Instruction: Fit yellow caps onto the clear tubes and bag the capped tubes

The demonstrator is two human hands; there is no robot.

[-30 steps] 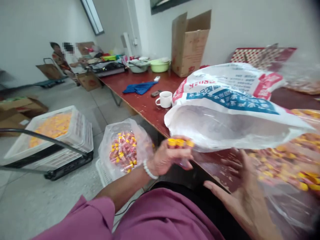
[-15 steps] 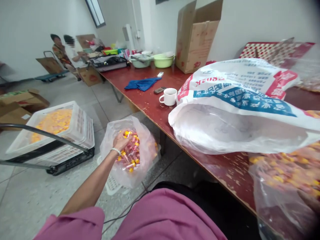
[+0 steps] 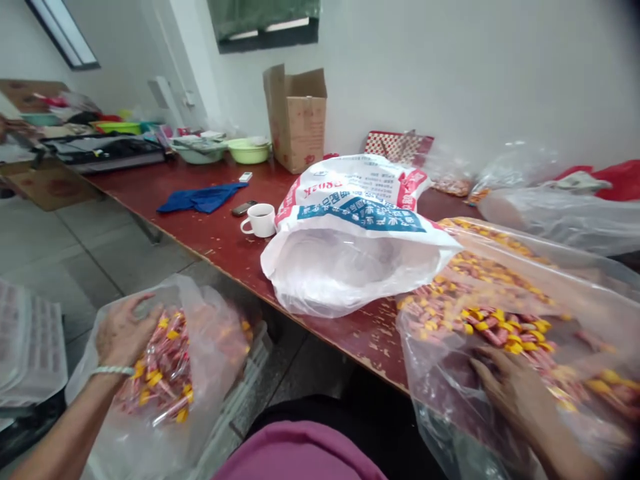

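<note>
My left hand [image 3: 125, 337], with a beaded bracelet on its wrist, is at the left side of an open clear plastic bag [image 3: 210, 353]. Its fingers are spread, with nothing visible in them. Inside that bag lie many small pink tubes with yellow caps [image 3: 160, 373]. On the right, my right hand [image 3: 515, 383] reaches into the mouth of a large clear bag [image 3: 435, 380] on the table. Its fingers are stretched out beside a heap of similar yellow-capped tubes [image 3: 500, 330], apparently holding none. Part of that hand's fingers is hard to make out.
A white printed sack [image 3: 350, 267] lies open on the red table [image 3: 225, 260], near a white cup [image 3: 261, 220], a phone [image 3: 244, 208] and a blue cloth [image 3: 200, 198]. Behind stand a cardboard box [image 3: 305, 127] and basins [image 3: 249, 152]. White crates [image 3: 30, 340] stand at left.
The view has swung right. My left hand has moved from among the tubes to the bag's left side, its fingers spreading. My right hand, barely visible before, now shows in the table bag.
</note>
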